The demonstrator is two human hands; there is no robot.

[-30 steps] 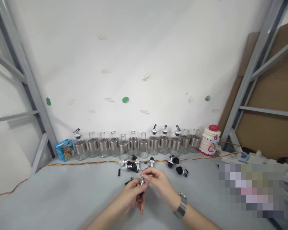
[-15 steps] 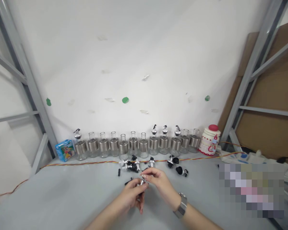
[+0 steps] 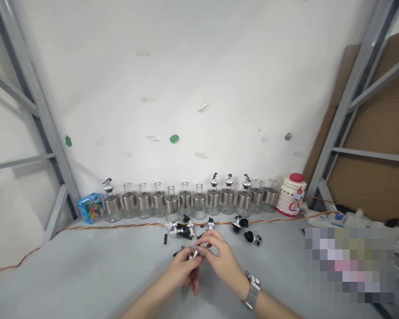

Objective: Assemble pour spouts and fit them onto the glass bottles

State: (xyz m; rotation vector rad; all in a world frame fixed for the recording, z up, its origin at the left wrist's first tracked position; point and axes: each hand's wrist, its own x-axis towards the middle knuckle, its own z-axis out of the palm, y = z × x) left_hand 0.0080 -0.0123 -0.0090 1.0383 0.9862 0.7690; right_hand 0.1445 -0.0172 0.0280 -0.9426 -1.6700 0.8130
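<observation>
Near the front middle of the table, my left hand (image 3: 185, 266) is closed around a silver bottle pourer (image 3: 195, 253), mostly hidden by the fingers. The thumb and fingertips of my right hand (image 3: 216, 252) pinch its upper end. Just beyond the hands lies a loose cluster of silver and black pourer parts (image 3: 186, 230). One pourer (image 3: 210, 225) stands right behind my right hand. Two more black-and-silver pourers, one (image 3: 240, 223) farther back and one (image 3: 252, 238) nearer, lie to the right. A small black piece (image 3: 165, 239) rests left of the cluster.
Along the wall stands a row of glass bottles (image 3: 172, 204) with steel bands; several carry pourers. A blue box (image 3: 91, 208) sits at the left end, a cream-and-red jar (image 3: 290, 195) at the right. A twisted cord (image 3: 126, 226) crosses the table; power strips (image 3: 346, 219) lie right.
My right hand has turned slightly, its fingers curling more over the pourer's upper end. My left hand keeps its hold in nearly the same place.
</observation>
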